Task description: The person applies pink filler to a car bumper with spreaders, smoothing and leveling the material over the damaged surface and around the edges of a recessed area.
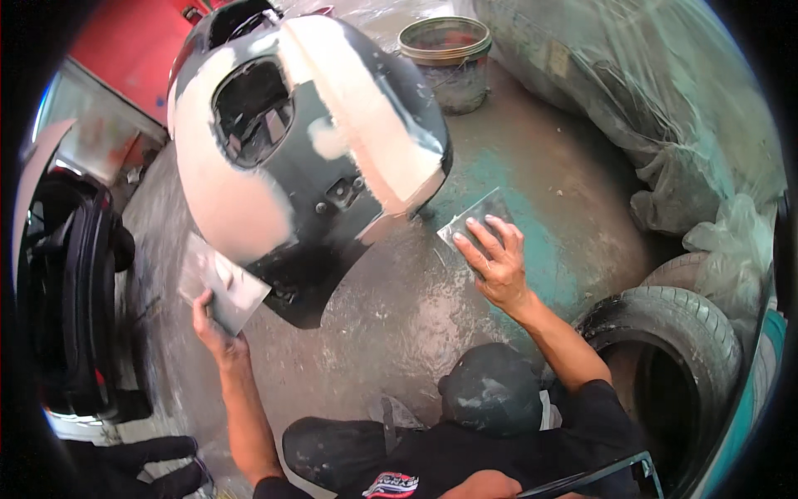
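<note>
In my left hand is a flat, grey, square plate with a pale smear on its face. The thumb lies over its edge, and the other fingers are mostly hidden beneath. My right hand grips a thin, grey, rectangular spreader plate, its fingers laid across the top. Ahead of me stands a dark car bumper with broad pale pink coated areas and an oval opening. The left plate is close to the bumper's lower left side. To the right of its lower edge, the spreader is held apart from it.
A dirty bucket stands behind the bumper, at the right. Plastic sheeting hangs along the right side, above stacked tires. At left are a dark car part and a red panel. My knees are bent below.
</note>
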`<state>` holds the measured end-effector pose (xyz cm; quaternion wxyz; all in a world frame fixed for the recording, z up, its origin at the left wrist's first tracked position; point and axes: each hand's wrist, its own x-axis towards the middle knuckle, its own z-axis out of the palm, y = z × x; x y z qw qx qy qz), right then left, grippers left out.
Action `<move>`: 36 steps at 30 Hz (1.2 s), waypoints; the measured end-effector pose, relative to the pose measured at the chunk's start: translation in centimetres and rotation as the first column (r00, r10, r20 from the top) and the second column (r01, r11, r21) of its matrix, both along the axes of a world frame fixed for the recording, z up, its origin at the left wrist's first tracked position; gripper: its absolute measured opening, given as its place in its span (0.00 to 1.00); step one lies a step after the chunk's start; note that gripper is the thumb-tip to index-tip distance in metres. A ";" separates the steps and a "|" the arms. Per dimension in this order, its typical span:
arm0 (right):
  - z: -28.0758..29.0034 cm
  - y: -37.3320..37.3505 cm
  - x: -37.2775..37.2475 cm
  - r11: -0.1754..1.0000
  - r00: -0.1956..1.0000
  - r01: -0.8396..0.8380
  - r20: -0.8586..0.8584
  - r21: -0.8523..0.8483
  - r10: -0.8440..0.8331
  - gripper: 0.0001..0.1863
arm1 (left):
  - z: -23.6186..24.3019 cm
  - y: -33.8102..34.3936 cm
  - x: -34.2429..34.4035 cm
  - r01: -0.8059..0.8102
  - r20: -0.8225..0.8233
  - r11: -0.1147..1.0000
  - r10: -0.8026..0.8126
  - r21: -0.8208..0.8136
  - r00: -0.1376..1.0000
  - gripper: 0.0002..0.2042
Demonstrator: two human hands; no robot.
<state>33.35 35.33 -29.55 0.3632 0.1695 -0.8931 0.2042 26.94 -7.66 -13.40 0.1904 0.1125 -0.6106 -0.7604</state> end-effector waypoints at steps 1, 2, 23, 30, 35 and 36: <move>-0.4 0.6 -0.8 0.999 0.995 0.039 -0.090 0.016 -0.037 0.30 | -1.6 -1.2 -1.0 0.049 0.059 0.991 -0.057 0.127 0.997 0.22; -0.6 0.8 -1.5 0.997 0.982 0.072 -0.178 0.022 -0.067 0.29 | -3.3 -1.8 -0.8 0.063 0.059 0.991 -0.070 0.116 0.996 0.22; -1.2 -0.4 -7.9 0.994 0.954 0.079 -0.294 0.069 -0.055 0.22 | -8.7 -2.7 0.6 0.234 0.196 0.959 -0.263 0.159 0.945 0.22; -6.4 0.3 -7.0 0.987 0.989 0.034 -0.147 0.156 -0.011 0.24 | -8.6 -2.3 0.7 0.259 0.176 0.952 -0.286 0.161 0.942 0.20; -3.2 1.2 -6.0 0.994 0.966 0.110 -0.234 -0.018 -0.111 0.26 | -8.1 -1.5 0.7 0.197 0.188 0.962 -0.232 0.188 0.954 0.19; -2.3 1.2 -6.1 0.996 0.966 0.087 -0.241 -0.019 -0.089 0.26 | -8.1 -1.7 0.7 0.197 0.189 0.963 -0.231 0.186 0.954 0.19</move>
